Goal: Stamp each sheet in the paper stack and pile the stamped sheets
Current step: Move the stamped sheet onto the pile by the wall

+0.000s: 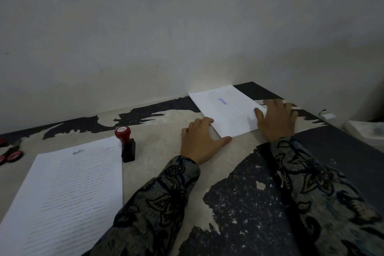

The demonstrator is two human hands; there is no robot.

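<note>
A pile of stamped sheets (225,108) lies at the far right of the table, its top sheet carrying a blue stamp mark. My left hand (200,139) rests flat against the pile's near left corner, thumb along its near edge. At the pile's right edge, my right hand (277,119) lies with its fingers spread, the thumb on the paper. The unstamped printed stack (68,193) sits at the near left. A stamp (126,145) with a red knob and black base stands upright beside that stack's far right corner, untouched.
The table (162,164) has a worn black and beige top and ends at a pale wall. Red and black objects (10,154) lie at the far left edge. A white box-like thing (365,131) sits beyond the table's right side.
</note>
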